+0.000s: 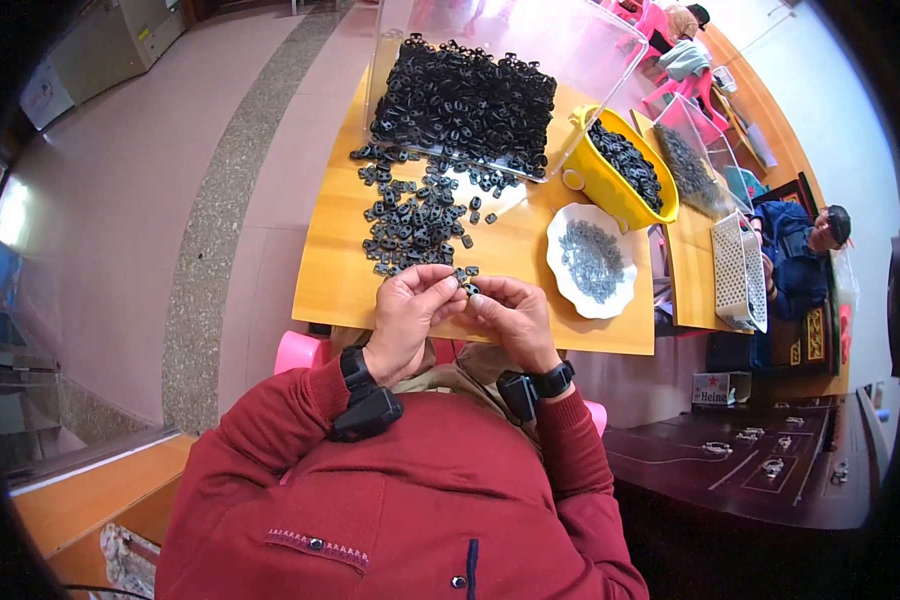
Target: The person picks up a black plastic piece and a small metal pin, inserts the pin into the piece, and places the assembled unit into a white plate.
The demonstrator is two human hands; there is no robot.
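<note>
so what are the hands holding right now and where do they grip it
A small black plastic part, pinched between the fingertips of the left hand and the right hand. It is too small to tell which part of it they grip.

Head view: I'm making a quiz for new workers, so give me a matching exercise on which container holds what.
Things:
1. clear bin
2. yellow tub
3. white plate
4. hands

Contents:
A. small grey pieces
B. one small black part
C. big heap of black parts
D. black parts, smaller load

Pairs: 1-C, 2-D, 3-A, 4-B
</note>
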